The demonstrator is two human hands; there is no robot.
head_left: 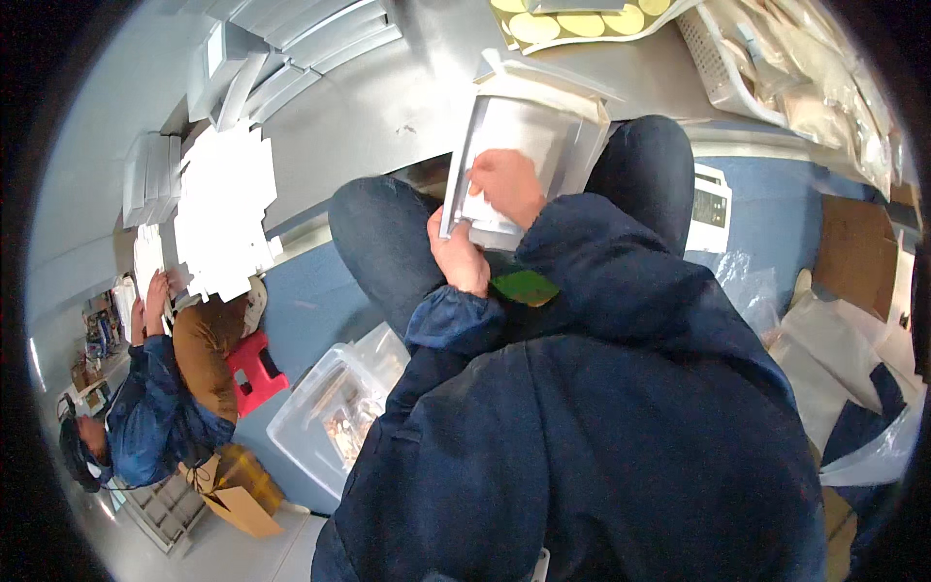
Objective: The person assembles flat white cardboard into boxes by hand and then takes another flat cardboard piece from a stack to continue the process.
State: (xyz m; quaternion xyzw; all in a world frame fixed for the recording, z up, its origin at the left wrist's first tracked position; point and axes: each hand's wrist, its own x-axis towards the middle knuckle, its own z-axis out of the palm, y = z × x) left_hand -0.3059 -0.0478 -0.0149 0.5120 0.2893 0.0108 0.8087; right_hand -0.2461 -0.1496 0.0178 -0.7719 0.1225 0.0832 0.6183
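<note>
An open, shallow white-grey box [574, 155] rests tilted across my lap, its far end up against the table edge. Cream-coloured flaps or paper stand out at that far end. My left hand [460, 256] grips the box's near left corner, with the thumb on the rim. Inside the box, my right hand [508, 184] is closed with its fingers curled, close over a white panel [514, 126]. Whatever its fingertips may hold is hidden.
Ahead runs a metal table [427, 87] with yellow label sheets [582, 27], a white basket [722, 73] of bagged items, stacked grey boxes [320, 39] and flat white cartons [225, 204]. A clear bin [301, 427] stands at left, near a co-worker [145, 417] handling white pieces.
</note>
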